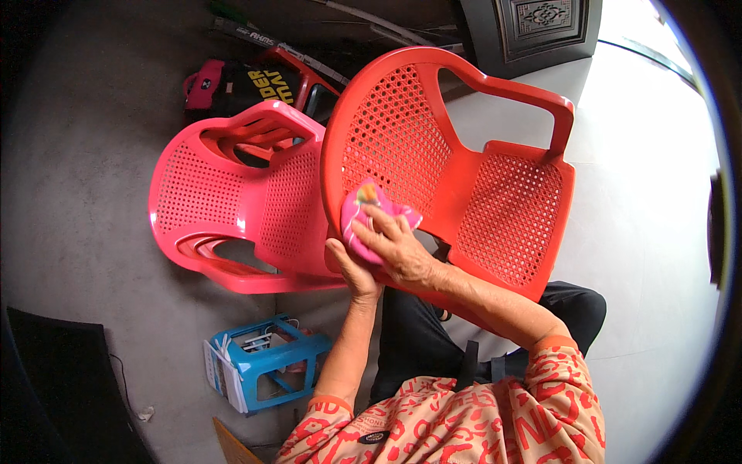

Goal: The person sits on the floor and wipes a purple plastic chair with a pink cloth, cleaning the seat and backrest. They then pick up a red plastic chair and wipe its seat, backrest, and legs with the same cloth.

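While the seated worker bends over a red armchair (pixel 444 193), both hands are engaged at the left, near edge of its perforated backrest. The chair is turned on its side relative to the worker, backrest to the left and seat to the right, before the black trousers (pixel 410 332). The right hand (pixel 402 255) lies on a bunched pink cloth (pixel 354 215) with a small yellow-orange patch; its visible fingers are bent, slightly parted, and hold the cloth against the backrest. Those fingertips are a little blurred. The left hand (pixel 359 277) is placed at the outer rim, just beside the cloth, one digit extended upward; the remaining fingers are hidden, so I cannot tell whether they are spread or closed around the rim. Immediately left stands a pink armchair (pixel 251 205), also perforated, partly overlapped by the red one. Near left on the grey floor (pixel 178 325) is a blue stool (pixel 286 357) with white sheets (pixel 232 375) along its left side. A black bag (pixel 243 87) with yellow lettering lies far left, beyond the pink chair. A dark panel (pixel 81 367) occupies the near left; a carved grey panel (pixel 541 31) is at far right.
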`<state>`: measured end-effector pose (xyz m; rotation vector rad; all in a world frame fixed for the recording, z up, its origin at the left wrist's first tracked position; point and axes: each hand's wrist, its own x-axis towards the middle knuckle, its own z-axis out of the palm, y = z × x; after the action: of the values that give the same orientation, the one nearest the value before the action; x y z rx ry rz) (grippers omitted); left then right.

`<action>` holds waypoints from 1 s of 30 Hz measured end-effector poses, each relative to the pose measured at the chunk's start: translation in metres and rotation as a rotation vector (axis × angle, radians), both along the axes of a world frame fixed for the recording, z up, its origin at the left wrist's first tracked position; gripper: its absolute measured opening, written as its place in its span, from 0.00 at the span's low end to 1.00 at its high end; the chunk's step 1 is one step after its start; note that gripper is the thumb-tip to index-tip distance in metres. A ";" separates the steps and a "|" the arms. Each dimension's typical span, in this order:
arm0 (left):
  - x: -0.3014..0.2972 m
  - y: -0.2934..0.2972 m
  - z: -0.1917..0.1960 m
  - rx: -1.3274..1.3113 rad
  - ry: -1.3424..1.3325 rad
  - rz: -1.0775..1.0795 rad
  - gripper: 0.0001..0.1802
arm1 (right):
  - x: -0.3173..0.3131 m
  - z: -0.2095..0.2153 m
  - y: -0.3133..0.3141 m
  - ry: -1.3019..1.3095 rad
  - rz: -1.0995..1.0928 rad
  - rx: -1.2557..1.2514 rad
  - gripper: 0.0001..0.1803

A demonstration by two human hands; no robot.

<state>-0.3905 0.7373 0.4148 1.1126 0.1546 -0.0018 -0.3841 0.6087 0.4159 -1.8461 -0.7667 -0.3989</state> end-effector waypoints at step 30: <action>-0.059 -0.071 -0.012 1.679 -0.937 -0.407 0.10 | 0.021 -0.170 -0.036 0.274 -0.464 -0.343 0.46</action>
<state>-0.4496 0.6667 0.4024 2.6462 -1.1233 0.3352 -0.3633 0.5725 0.2459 -2.3472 -0.2200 -0.3074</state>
